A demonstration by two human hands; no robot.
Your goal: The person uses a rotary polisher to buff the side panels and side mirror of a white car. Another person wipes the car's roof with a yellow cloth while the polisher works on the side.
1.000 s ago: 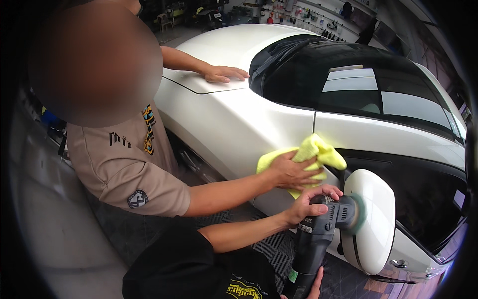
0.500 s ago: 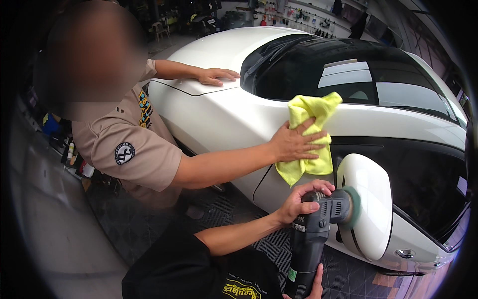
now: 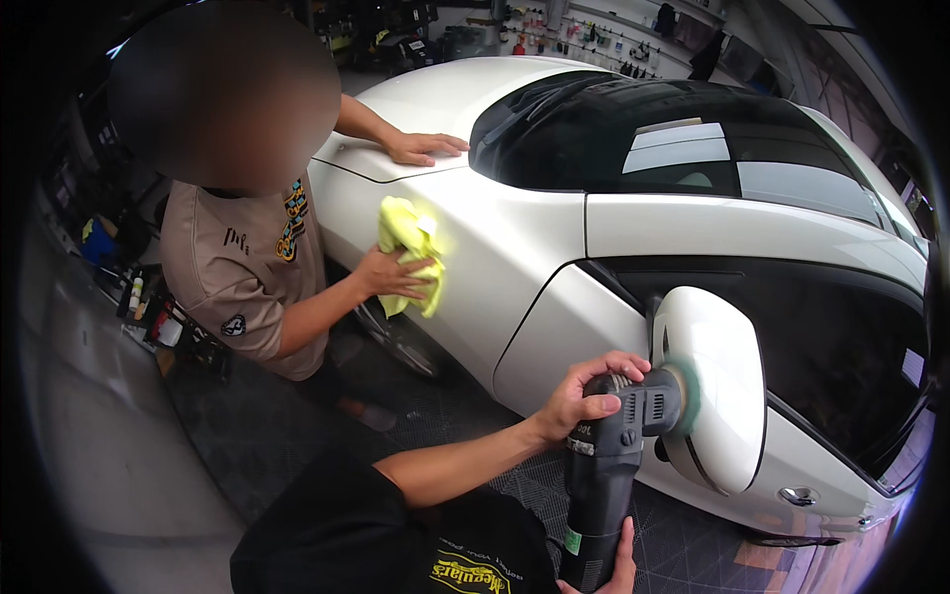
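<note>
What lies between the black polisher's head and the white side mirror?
In the head view, a green pad lies between the black polisher and the white side mirror, seemingly touching the mirror.

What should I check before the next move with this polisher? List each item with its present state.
1. Left hand on the head end of the polisher: ok.
2. Right hand at the polisher's lower end: ok.
3. Green pad against the white mirror housing: ok, seems in contact.
4. Co-worker's hand with the yellow cloth apart from the pad: ok, it is on the front fender.
5. Polisher running or off: cannot tell.
</note>
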